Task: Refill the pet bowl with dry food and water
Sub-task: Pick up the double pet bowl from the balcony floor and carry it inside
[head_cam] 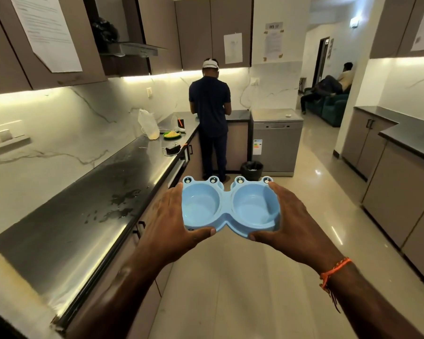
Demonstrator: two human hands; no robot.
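A light blue double pet bowl (229, 206) with frog eyes on its far rim is held level in the air above the kitchen floor. Both of its wells look dry and hold nothing. My left hand (174, 221) grips its left end, thumb on the near rim. My right hand (289, 221) grips its right end the same way. A clear plastic bag with pale dry contents (148, 124) stands far along the dark counter, beside a green plate of yellowish food (172, 135).
The dark counter (88, 211) runs along my left, wet in patches. A person (210, 118) stands at its far end, back to me. A black bin (252, 170) sits by a dishwasher (277, 143). Cabinets (402, 192) line the right; tiled floor (242, 277) lies between.
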